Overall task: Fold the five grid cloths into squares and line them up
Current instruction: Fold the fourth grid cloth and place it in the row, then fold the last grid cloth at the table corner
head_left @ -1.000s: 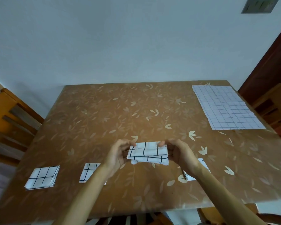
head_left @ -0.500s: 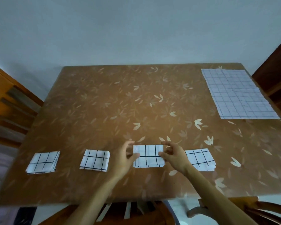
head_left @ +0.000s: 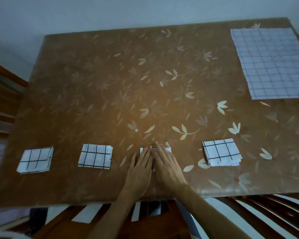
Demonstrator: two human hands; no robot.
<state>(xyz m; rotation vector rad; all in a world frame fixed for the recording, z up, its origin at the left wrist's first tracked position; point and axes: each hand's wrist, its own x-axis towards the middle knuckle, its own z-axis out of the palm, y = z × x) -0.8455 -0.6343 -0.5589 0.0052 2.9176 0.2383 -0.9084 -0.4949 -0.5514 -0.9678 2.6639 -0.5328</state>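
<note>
A row of folded white cloths with black grid lines lies along the near edge of the table. One folded cloth [head_left: 35, 159] is at the far left, a second [head_left: 95, 158] is to its right, and another [head_left: 221, 154] lies right of my hands. Between them, a third folded cloth [head_left: 168, 149] is almost hidden under my palms. My left hand [head_left: 141, 168] and my right hand [head_left: 166, 167] lie flat side by side on it, fingers extended. An unfolded cloth with a fine grid [head_left: 273, 62] lies spread at the far right corner.
The brown table [head_left: 110, 83] has a leaf-patterned cover and reaches a pale wall at the back. Wooden chairs stand at the left edge [head_left: 2, 94] and below the near edge [head_left: 257, 214].
The cloth held up a second ago was set down in the row between the second and right-hand cloths. Both hands went from pinching its sides to lying flat on top of it.
</note>
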